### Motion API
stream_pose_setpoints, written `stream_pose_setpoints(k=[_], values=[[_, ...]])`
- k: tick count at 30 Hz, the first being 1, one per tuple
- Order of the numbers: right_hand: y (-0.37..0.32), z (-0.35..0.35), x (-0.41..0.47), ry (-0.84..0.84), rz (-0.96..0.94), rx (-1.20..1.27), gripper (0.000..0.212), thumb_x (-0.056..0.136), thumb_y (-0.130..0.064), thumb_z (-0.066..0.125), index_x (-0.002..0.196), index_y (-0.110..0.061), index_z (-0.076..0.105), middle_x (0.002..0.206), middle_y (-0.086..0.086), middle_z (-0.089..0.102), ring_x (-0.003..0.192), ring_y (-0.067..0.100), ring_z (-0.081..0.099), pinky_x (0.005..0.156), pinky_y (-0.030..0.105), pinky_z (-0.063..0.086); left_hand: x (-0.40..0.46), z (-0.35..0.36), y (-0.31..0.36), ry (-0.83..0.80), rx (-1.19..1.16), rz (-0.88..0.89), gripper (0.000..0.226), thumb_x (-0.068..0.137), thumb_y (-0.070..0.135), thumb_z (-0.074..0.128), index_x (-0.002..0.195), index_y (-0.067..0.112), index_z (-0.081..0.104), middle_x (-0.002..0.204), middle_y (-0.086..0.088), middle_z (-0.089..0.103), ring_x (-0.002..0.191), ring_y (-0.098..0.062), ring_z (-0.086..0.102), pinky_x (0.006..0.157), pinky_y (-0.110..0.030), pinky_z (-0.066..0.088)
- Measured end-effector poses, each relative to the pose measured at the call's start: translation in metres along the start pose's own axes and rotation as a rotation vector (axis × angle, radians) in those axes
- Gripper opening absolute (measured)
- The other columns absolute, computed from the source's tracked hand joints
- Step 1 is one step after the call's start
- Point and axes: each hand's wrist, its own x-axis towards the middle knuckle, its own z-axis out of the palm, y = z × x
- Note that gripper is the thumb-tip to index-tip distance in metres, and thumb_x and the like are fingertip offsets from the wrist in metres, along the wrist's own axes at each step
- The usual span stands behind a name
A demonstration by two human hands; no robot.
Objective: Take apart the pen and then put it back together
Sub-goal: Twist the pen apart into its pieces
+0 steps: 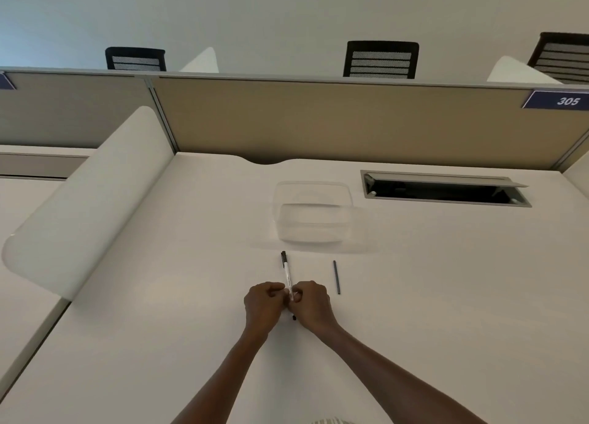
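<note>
So both hands, left hand (264,301) and right hand (310,302), pinch the slim white-barrelled black-capped pen (287,277) mid-desk; thin dark refill rod (336,277) lies just right; clear plastic tray (314,213) beyond; white desk (159,296) edges well apart.

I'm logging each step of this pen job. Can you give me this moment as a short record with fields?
pen: white barrel with a black cap at its far end, held over the desk
left hand: grips the near part of the pen
right hand: grips the same part from the other side
loose part: thin dark refill lying on the desk, right of the hands, apart from them
behind the pen: clear plastic tray
desk fitting: open cable hatch, far right
</note>
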Motion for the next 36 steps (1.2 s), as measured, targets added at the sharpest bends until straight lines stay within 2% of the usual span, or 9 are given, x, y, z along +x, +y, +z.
stream_pose_setpoints(k=[4, 7, 10, 13, 19, 24, 28, 32, 36], values=[[-0.001, -0.006, -0.001, 0.045, -0.046, 0.059, 0.025, 0.074, -0.018, 0.064, 0.054, -0.019, 0.049, 0.05, -0.007, 0.046, 0.052, 0.008, 0.042, 0.051, 0.022, 0.033, -0.002, -0.003, 0.007, -0.045, -0.201, -0.035, 0.005, 0.083, 0.015, 0.073, 0.081, 0.013, 0.077, 0.076, -0.007, 0.076, 0.077, -0.022, 0.074, 0.082, -0.041, 0.06], [-0.006, -0.013, -0.002, 0.066, -0.098, 0.118, 0.03, 0.077, -0.017, 0.065, 0.052, -0.021, 0.05, 0.05, -0.006, 0.047, 0.05, 0.007, 0.04, 0.052, 0.018, 0.032, -0.006, -0.008, 0.019, -0.149, -0.378, -0.052, 0.012, 0.086, 0.018, 0.072, 0.087, 0.007, 0.077, 0.084, -0.016, 0.074, 0.078, -0.023, 0.071, 0.082, -0.037, 0.059], [-0.014, -0.022, -0.005, 0.066, -0.126, 0.178, 0.012, 0.081, -0.018, 0.066, 0.072, -0.012, 0.071, 0.06, 0.0, 0.064, 0.055, 0.009, 0.052, 0.058, 0.026, 0.045, -0.012, -0.014, 0.03, -0.178, -0.464, -0.048, 0.015, 0.089, 0.017, 0.07, 0.089, 0.004, 0.077, 0.09, -0.021, 0.073, 0.085, -0.026, 0.07, 0.087, -0.037, 0.057], [-0.023, -0.036, -0.006, 0.047, -0.049, 0.347, 0.012, 0.082, -0.019, 0.07, 0.089, -0.012, 0.076, 0.077, 0.0, 0.074, 0.068, 0.01, 0.067, 0.069, 0.026, 0.055, -0.016, -0.017, 0.044, -0.131, -0.544, -0.046, 0.017, 0.09, 0.016, 0.068, 0.083, 0.002, 0.077, 0.084, -0.02, 0.069, 0.081, -0.025, 0.065, 0.088, -0.037, 0.057], [-0.031, -0.072, -0.014, -0.36, 0.097, 0.64, 0.029, 0.095, -0.025, 0.057, 0.097, -0.001, 0.073, 0.087, 0.01, 0.073, 0.07, 0.017, 0.063, 0.063, 0.028, 0.05, -0.023, -0.029, 0.074, -0.099, -0.692, -0.033, 0.016, 0.091, 0.014, 0.065, 0.084, 0.004, 0.076, 0.085, -0.011, 0.069, 0.08, -0.022, 0.065, 0.077, -0.029, 0.055], [-0.034, -0.083, -0.019, -0.605, 0.207, 0.907, 0.037, 0.101, -0.03, 0.047, 0.104, -0.001, 0.071, 0.089, 0.01, 0.068, 0.07, 0.017, 0.057, 0.063, 0.026, 0.046, -0.028, -0.031, 0.089, -0.184, -0.73, 0.007, 0.021, 0.095, 0.011, 0.058, 0.106, -0.003, 0.069, 0.093, -0.011, 0.071, 0.086, -0.02, 0.065, 0.076, -0.027, 0.057], [-0.04, -0.09, -0.023, -0.721, 0.238, 1.065, 0.036, 0.101, -0.031, 0.045, 0.106, -0.004, 0.068, 0.089, 0.006, 0.066, 0.069, 0.014, 0.055, 0.059, 0.021, 0.044, -0.034, -0.033, 0.097, -0.299, -0.699, 0.031, 0.023, 0.1, 0.013, 0.05, 0.114, 0.003, 0.065, 0.103, -0.006, 0.074, 0.09, -0.016, 0.069, 0.072, -0.025, 0.056], [-0.046, -0.094, -0.023, -0.63, 0.268, 1.014, 0.032, 0.102, -0.029, 0.044, 0.09, -0.01, 0.067, 0.077, 0.003, 0.066, 0.059, 0.01, 0.055, 0.051, 0.018, 0.042, -0.036, -0.035, 0.104, -0.314, -0.733, 0.047, 0.021, 0.1, 0.012, 0.05, 0.114, 0.004, 0.064, 0.109, -0.01, 0.074, 0.103, -0.021, 0.07, 0.085, -0.033, 0.055], [-0.058, -0.088, -0.02, -0.34, 0.188, 0.805, 0.034, 0.103, -0.024, 0.041, 0.075, -0.014, 0.057, 0.064, 0.002, 0.056, 0.053, 0.01, 0.044, 0.051, 0.017, 0.037, -0.04, -0.027, 0.111, -0.119, -0.796, 0.06, 0.016, 0.096, 0.007, 0.057, 0.105, -0.001, 0.067, 0.096, -0.012, 0.073, 0.093, -0.024, 0.072, 0.08, -0.032, 0.059]])
